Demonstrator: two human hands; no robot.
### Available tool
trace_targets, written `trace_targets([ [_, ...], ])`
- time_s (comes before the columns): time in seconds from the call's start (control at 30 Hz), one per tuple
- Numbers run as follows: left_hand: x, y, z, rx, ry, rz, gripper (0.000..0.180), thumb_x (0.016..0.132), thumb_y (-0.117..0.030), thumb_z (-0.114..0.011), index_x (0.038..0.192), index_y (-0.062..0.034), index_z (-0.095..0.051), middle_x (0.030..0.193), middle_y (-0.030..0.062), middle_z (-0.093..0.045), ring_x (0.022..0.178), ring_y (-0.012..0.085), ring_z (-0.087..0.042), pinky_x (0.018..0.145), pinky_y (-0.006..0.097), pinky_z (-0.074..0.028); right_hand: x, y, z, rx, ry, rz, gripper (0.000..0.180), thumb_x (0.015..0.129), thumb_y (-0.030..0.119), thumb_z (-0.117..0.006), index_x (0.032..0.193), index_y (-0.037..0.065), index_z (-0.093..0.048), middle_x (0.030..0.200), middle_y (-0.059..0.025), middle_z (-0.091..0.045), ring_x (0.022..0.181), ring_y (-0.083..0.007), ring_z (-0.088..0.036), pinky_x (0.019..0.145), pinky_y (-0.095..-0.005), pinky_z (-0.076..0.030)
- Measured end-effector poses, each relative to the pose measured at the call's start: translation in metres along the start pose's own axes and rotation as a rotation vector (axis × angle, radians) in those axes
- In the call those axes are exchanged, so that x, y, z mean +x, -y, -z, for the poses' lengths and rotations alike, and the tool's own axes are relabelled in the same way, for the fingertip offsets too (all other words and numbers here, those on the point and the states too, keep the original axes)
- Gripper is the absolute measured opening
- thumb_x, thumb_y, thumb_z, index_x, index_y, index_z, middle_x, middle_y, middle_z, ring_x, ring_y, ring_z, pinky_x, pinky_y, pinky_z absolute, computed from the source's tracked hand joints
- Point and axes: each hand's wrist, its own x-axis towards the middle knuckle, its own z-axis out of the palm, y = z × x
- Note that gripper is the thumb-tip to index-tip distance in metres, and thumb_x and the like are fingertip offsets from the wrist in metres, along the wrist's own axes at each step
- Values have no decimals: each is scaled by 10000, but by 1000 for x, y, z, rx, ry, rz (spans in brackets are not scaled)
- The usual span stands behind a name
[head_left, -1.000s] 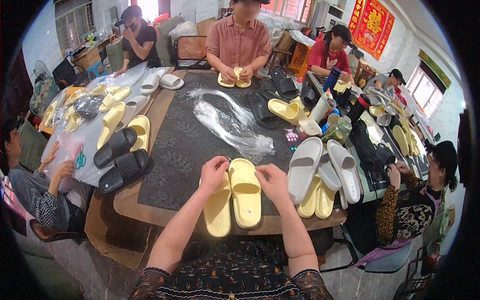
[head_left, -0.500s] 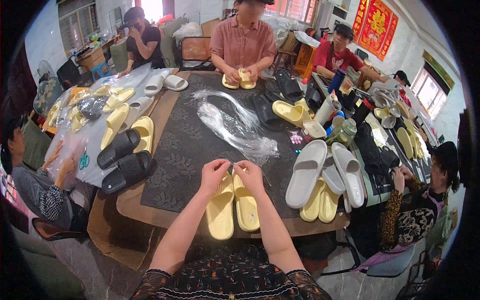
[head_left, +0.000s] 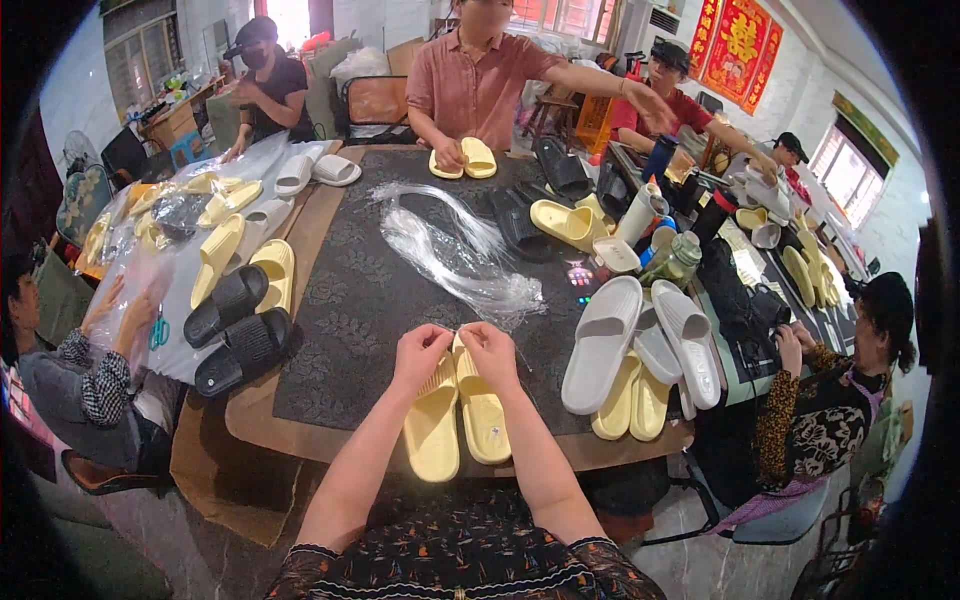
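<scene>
**Desk:** What did the head view show at the near edge of the table?

**Photographer:** A pair of pale yellow slippers (head_left: pixel 457 415) lay soles up, side by side and touching, on the dark patterned mat (head_left: pixel 370 300), their heels reaching the near edge of the wooden table (head_left: pixel 255 425). The left hand (head_left: pixel 420 355) and the right hand (head_left: pixel 490 352) met over the toe ends, fingertips pinched together at one point; whether they gripped a thin tie or only the slipper edge could not be told.

**Desk:** And around them?

**Photographer:** A heap of clear plastic strips (head_left: pixel 455 250) lay just beyond the hands. To the right sat white slippers (head_left: pixel 640 340) stacked over more yellow ones (head_left: pixel 630 405); to the left, two black slippers (head_left: pixel 238 325) beside a clear plastic sheet (head_left: pixel 200 215). Across the table a person in a pink shirt (head_left: pixel 478 85) pressed one hand on another yellow pair (head_left: pixel 463 158). A co-worker in a checked sleeve (head_left: pixel 100 385) handled a bag at the left.
</scene>
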Motion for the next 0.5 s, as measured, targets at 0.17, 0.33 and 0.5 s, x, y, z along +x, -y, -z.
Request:
trace_targets([
  [0.17,1,-2,0,-28,-28,-25,153,873,-156,-670,875,-5,-689,716,-22,-621,653,43,-534,581,218,-428,2,-8,1,-29,-6,7,166,865,146,-692,921,-9,-673,705,1,-606,637,-57,-509,583,-233,-423],
  [0.33,-2,-6,-2,-80,-79,-30,158,860,-165,-674,879,-11,-703,706,-8,-642,657,62,-572,599,238,-459,2,-7,-1,118,-65,-35,152,859,159,-699,919,20,-692,677,12,-581,617,-55,-478,567,-239,-404],
  [0.5,-3,-10,-1,-43,-36,-18,157,863,-159,-671,899,-10,-702,716,-15,-641,648,55,-559,591,234,-456,1,-9,2,1,26,-36,168,871,152,-692,944,2,-689,753,-1,-625,689,-60,-531,623,-240,-441],
])
